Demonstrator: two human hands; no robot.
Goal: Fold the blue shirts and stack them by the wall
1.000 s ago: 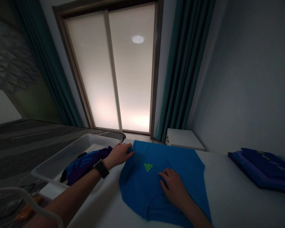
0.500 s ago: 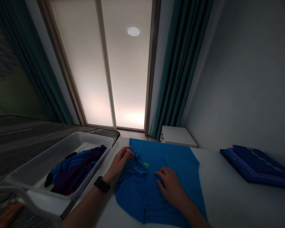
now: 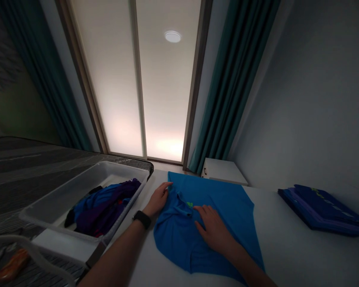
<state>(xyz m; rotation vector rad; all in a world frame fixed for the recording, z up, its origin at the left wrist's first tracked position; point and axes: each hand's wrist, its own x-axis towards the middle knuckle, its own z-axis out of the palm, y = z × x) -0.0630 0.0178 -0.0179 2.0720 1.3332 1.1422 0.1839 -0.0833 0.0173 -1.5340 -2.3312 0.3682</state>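
A blue shirt [image 3: 221, 195] with a small green print lies spread on the white table [image 3: 284, 247], its left part folded over and wrinkled around the collar. My left hand [image 3: 159, 198], with a dark watch on the wrist, rests at the shirt's upper left edge, fingers reaching onto the fabric. On the middle of the shirt lies my right hand [image 3: 212, 227], palm down with its fingers loosely spread, the fingertips near the green print. Neither hand shows fabric pinched between its fingers.
To the left, a clear plastic bin [image 3: 44, 199] holds crumpled blue and purple clothes [image 3: 104, 211]. A stack of folded dark blue and purple clothes [image 3: 323, 209] lies at the right. Beyond the table stands a white cabinet [image 3: 223, 171].
My left hand has moved slightly up and right along the shirt's edge. My right hand's fingertips have come closer to the green print. The collar area has shifted, and the view has moved slightly.
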